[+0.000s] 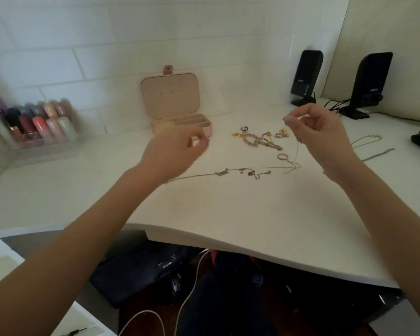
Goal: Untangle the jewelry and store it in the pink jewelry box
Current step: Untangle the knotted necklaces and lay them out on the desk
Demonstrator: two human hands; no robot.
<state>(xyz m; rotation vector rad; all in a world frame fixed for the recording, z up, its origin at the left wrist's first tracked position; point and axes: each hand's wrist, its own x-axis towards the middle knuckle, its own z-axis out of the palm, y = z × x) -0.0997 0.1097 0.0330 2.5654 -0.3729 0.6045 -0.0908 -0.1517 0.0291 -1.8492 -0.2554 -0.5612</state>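
Right hand (318, 128) has its fingers (292, 120) pinched narrow on a thin chain (297, 151), which hangs down from the pinch to a little tangle lying on the counter (228, 204) beside one silver ring (282, 156). Left hand (177, 147) is blurred, fingers curled in tight, and I honestly can't tell if they're holding anything. It's raised in front of the pink jewelry box (180, 123), which sits open by the wall, lid up with its snap tab on top, two narrow slots showing inside.

Between the hands, on the counter: one long necklace with a tag pendant (222, 172) stretched out flat, and further back a jumbled pile (260, 138) of bracelets, gold bits and maybe three rings, too tangled to count properly. Off to the right there are two more loose chains (366, 139).

Other stuff: two black speakers (306, 76) in the back corner with cables, and a clear organizer of nail polish bottles (38, 123) on the left, roughly a dozen, blurry
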